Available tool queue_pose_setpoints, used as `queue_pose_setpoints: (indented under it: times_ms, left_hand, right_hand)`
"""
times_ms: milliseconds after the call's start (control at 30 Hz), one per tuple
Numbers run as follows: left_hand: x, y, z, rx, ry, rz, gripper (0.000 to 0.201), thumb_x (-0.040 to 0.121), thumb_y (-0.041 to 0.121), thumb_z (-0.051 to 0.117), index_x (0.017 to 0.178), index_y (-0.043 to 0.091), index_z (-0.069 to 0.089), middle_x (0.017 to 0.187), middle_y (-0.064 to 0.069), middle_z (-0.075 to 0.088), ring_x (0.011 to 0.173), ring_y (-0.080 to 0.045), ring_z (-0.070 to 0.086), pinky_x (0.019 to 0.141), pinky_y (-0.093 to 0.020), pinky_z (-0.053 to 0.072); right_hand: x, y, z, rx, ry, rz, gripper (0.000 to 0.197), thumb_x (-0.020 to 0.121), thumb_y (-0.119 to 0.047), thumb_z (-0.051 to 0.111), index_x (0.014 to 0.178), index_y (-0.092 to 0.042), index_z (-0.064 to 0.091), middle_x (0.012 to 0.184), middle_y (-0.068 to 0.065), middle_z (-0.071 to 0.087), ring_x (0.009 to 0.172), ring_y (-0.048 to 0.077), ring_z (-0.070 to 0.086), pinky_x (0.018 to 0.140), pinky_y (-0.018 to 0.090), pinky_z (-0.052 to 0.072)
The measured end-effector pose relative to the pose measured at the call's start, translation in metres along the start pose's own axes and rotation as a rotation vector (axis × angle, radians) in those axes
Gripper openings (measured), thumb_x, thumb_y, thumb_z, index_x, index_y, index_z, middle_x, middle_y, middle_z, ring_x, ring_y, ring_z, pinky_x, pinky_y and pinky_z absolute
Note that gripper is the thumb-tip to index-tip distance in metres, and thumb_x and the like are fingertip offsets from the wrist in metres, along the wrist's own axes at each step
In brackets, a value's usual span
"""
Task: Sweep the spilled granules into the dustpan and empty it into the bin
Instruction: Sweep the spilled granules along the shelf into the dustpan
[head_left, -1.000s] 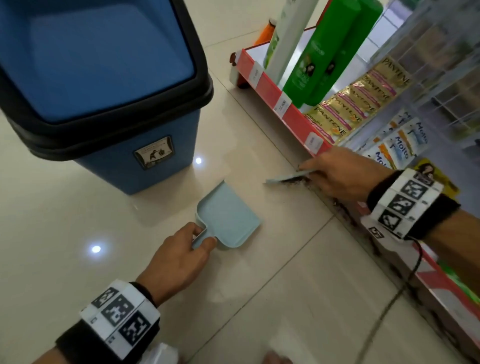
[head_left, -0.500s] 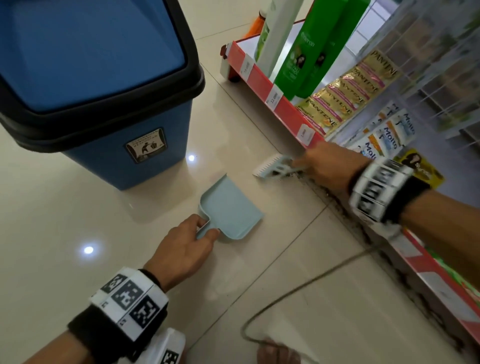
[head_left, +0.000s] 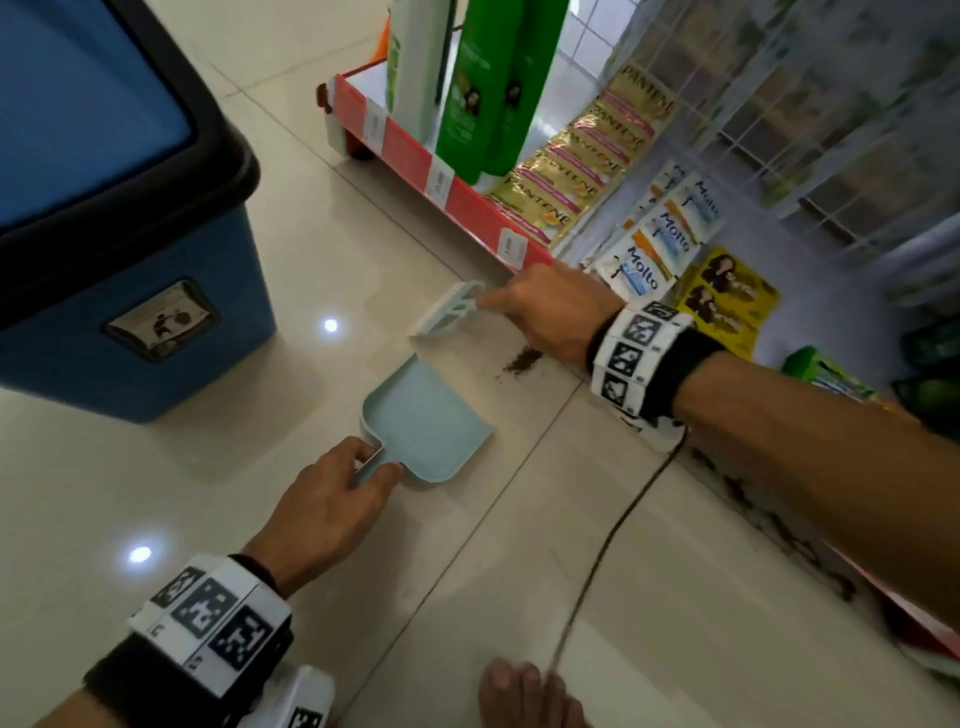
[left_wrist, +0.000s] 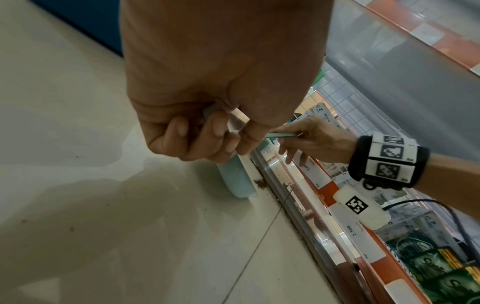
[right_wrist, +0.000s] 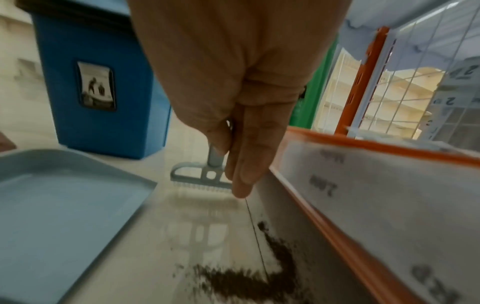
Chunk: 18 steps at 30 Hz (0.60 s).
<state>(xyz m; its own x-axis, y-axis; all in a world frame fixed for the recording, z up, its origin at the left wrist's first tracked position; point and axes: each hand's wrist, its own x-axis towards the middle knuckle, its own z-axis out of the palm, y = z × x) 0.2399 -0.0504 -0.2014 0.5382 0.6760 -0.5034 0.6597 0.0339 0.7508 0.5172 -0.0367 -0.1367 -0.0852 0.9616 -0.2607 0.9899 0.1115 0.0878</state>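
Granules (right_wrist: 249, 281), dark and fine, lie heaped on the glossy tile floor (head_left: 675, 597) against the shelf base (right_wrist: 389, 205), just beside the dustpan (head_left: 428, 431), a shallow pale-blue plastic tray holding nothing. Left hand (head_left: 327, 514) pinches its handle. Right hand (head_left: 550, 312) grips a small toothed brush (head_left: 447, 314). The blue bin (head_left: 130, 291) stands near.

PANTENE on gold sachets (head_left: 582, 171) hanging at shelf. Molto on white-blue sachets (head_left: 662, 236) beside them. Price tag (left_wrist: 353, 230) on shelf edge reads 2.500, upside down in left-wrist view. Bin sticker (head_left: 161, 319): pictogram only, no legible words. Green bottles' (head_left: 470, 88) print too blurred.
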Motion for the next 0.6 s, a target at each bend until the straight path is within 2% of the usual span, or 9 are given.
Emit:
queue_pose_setpoints:
  times_ms: [100,167,233,300,367,433,533,600]
  left_hand:
    - [0.001,0.0,0.001,-0.023,-0.022,-0.008,0.022,0.097,0.04,0.05,0.1,0.019,0.055,0.081,-0.001,0.061,0.071,-0.015,0.056,0.062,-0.03,0.042]
    - [0.001,-0.004,0.001,-0.032,-0.035,-0.012,0.022,0.097,0.04,0.051,0.097,0.018,0.056,0.078,0.0,0.06,0.069,-0.015,0.055,0.062,-0.031,0.042]
    - [0.002,-0.009,0.0,-0.02,-0.036,-0.013,0.024,0.097,0.04,0.052,0.096,0.017,0.056,0.078,0.0,0.06,0.069,-0.017,0.054,0.064,-0.032,0.043]
    - [0.006,-0.01,-0.001,-0.029,-0.031,-0.008,0.023,0.097,0.039,0.052,0.096,0.016,0.057,0.079,0.0,0.06,0.069,-0.016,0.054,0.064,-0.032,0.043]
    - [0.01,-0.007,-0.002,-0.053,-0.028,-0.006,0.022,0.097,0.04,0.052,0.094,0.018,0.056,0.078,0.0,0.06,0.068,-0.015,0.054,0.064,-0.031,0.043]
    - [0.015,-0.002,-0.002,-0.064,-0.025,-0.001,0.022,0.096,0.041,0.053,0.093,0.02,0.056,0.078,-0.001,0.061,0.068,-0.016,0.054,0.063,-0.031,0.043]
    - [0.021,0.005,-0.001,-0.062,-0.018,0.004,0.023,0.095,0.043,0.054,0.092,0.021,0.056,0.08,-0.003,0.063,0.069,-0.017,0.056,0.063,-0.032,0.044]
    - [0.024,0.007,0.0,-0.065,-0.018,0.006,0.023,0.095,0.044,0.053,0.091,0.021,0.056,0.08,-0.002,0.063,0.068,-0.017,0.055,0.061,-0.031,0.043]
  right_hand:
    - [-0.02,0.005,0.008,0.024,-0.086,-0.027,0.04,0.102,-0.016,0.047,0.139,-0.028,0.053,0.103,0.007,0.07,0.08,0.019,0.065,0.071,0.021,0.046]
    - [-0.048,0.013,0.008,0.035,-0.173,-0.026,0.037,0.103,-0.021,0.045,0.137,-0.028,0.056,0.105,0.005,0.07,0.079,0.016,0.063,0.072,0.021,0.05]
    - [-0.074,0.019,0.006,0.007,-0.258,-0.004,0.037,0.102,-0.019,0.045,0.135,-0.029,0.058,0.105,0.003,0.07,0.083,0.017,0.067,0.074,0.021,0.054]
    - [-0.089,0.023,0.002,0.042,-0.273,0.058,0.04,0.099,-0.014,0.045,0.134,-0.028,0.059,0.097,-0.001,0.069,0.077,0.013,0.064,0.063,0.015,0.046]
    - [-0.089,0.021,-0.003,0.15,-0.201,0.13,0.04,0.098,-0.015,0.047,0.133,-0.029,0.06,0.083,-0.007,0.061,0.064,0.003,0.054,0.053,0.011,0.035]
    - [-0.075,0.013,-0.006,0.202,-0.073,0.144,0.035,0.101,-0.02,0.047,0.132,-0.028,0.061,0.081,-0.006,0.059,0.059,0.003,0.049,0.051,0.011,0.031]
    - [-0.037,-0.004,-0.006,0.124,0.08,0.141,0.031,0.103,-0.021,0.046,0.131,-0.022,0.059,0.083,0.005,0.058,0.066,0.021,0.056,0.057,0.027,0.047]
    - [-0.008,-0.016,-0.002,0.019,0.09,0.185,0.028,0.102,-0.013,0.042,0.125,-0.012,0.058,0.077,0.006,0.052,0.066,0.025,0.056,0.062,0.033,0.051]
